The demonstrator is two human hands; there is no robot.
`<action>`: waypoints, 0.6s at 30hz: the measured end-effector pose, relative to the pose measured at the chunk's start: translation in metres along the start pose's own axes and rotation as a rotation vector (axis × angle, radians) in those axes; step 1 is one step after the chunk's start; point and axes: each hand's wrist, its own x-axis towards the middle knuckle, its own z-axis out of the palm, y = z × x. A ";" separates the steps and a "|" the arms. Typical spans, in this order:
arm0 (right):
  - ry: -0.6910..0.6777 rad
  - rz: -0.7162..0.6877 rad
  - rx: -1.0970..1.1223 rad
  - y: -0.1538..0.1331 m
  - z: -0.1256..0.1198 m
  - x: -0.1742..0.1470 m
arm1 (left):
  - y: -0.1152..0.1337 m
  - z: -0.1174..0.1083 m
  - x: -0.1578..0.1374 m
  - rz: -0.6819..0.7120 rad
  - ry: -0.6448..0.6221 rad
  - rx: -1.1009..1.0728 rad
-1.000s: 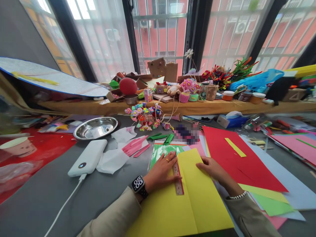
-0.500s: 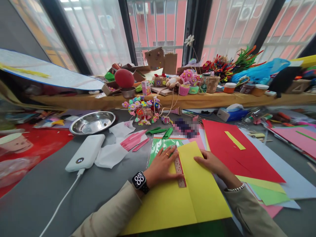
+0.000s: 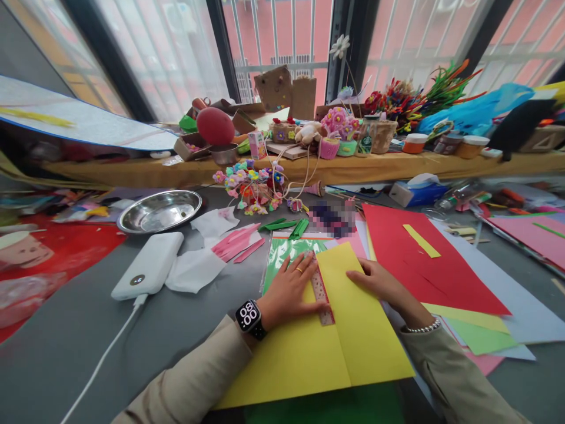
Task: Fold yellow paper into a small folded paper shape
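A large sheet of yellow paper lies in front of me, with a crease running down it and its right part slightly raised. My left hand rests flat with fingers spread, pressing a short patterned ruler along the crease. It wears a ring and a watch. At the sheet's right edge, my right hand is closed on the paper, thumb on top and the other fingers partly hidden behind it. Past the sheet's upper left lies a green pack in clear plastic.
Red paper and other coloured sheets lie to the right. On the left are a white power bank with a cable, a metal dish and white paper scraps. Craft items crowd the wooden ledge behind.
The view has tilted slightly, so most of the table appears higher. Both hands keep their places on the paper and ruler.
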 end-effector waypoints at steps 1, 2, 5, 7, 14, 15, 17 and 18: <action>-0.001 0.007 0.002 0.000 0.000 0.000 | 0.000 0.000 0.000 -0.003 -0.002 -0.002; -0.006 0.014 0.008 0.000 0.000 -0.001 | 0.000 -0.001 0.000 -0.004 -0.003 -0.004; -0.019 0.022 0.024 -0.001 0.000 -0.001 | 0.000 -0.001 -0.001 0.003 -0.006 -0.001; -0.018 0.023 0.024 -0.002 0.000 -0.002 | 0.000 -0.001 0.000 0.010 -0.004 0.002; 0.000 0.057 -0.021 -0.003 0.000 -0.002 | -0.002 0.002 0.000 0.017 0.004 -0.009; 0.003 0.058 -0.023 -0.003 0.000 -0.001 | -0.002 0.003 0.000 0.019 0.005 -0.011; 0.004 0.053 -0.021 -0.001 0.000 -0.001 | -0.002 0.003 0.000 0.022 0.004 -0.010; 0.002 0.048 -0.016 -0.001 0.000 -0.001 | -0.002 0.003 0.000 0.024 0.003 -0.008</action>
